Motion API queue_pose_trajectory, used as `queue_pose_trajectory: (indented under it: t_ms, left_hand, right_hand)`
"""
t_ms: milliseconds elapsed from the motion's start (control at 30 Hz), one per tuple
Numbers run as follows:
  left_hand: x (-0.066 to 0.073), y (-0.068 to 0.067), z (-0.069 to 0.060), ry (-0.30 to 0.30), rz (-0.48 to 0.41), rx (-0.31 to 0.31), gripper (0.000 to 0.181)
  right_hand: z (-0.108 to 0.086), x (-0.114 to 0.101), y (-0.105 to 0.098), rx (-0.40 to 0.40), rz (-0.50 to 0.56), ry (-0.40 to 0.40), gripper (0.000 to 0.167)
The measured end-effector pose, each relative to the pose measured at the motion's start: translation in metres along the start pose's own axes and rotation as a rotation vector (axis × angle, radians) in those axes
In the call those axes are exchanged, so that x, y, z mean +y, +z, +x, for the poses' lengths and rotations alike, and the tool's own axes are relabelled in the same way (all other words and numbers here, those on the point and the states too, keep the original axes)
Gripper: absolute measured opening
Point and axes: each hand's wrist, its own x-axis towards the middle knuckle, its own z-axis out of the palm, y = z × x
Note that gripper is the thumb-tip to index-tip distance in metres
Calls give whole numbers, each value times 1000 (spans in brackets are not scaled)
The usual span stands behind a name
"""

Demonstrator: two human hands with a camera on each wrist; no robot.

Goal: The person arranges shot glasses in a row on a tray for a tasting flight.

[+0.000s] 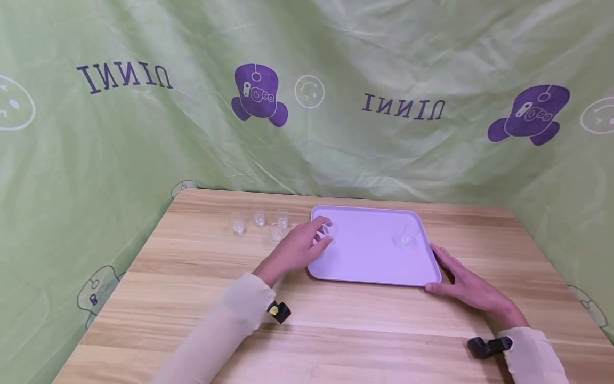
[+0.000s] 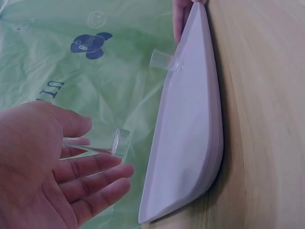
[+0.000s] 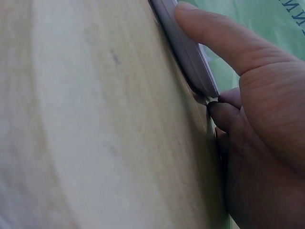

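In the head view my left hand point(image 1: 303, 246) is over the left end of the purple tray point(image 1: 369, 261), pinching a small clear shot glass point(image 1: 329, 229) between thumb and fingers. The left wrist view shows this glass's thick base point(image 2: 122, 143) pointing away from the palm, apart from the tray. Another clear shot glass point(image 1: 406, 236) stands on the tray toward its right side. My right hand point(image 1: 467, 285) holds the tray's near right corner, thumb on the front edge and fingers along the right side. Some of its fingers are hidden behind the tray in the right wrist view.
Several clear shot glasses point(image 1: 259, 217) stand on the wooden table point(image 1: 336, 336) to the left of the tray, close by my left forearm. A green printed curtain point(image 1: 336, 154) hangs behind the table and along its sides.
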Motion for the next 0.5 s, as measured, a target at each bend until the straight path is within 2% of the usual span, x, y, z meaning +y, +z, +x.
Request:
queue_pose_trajectory:
  t_ms: [267,500]
  left_hand:
    - [4,19,16,-10,2,-27,29]
    - [6,32,27,-31,21,-23,28]
  right_hand:
    - [-1,0,0,-4,-14,0,103]
    - [1,2,1,-3,-25,-6,102]
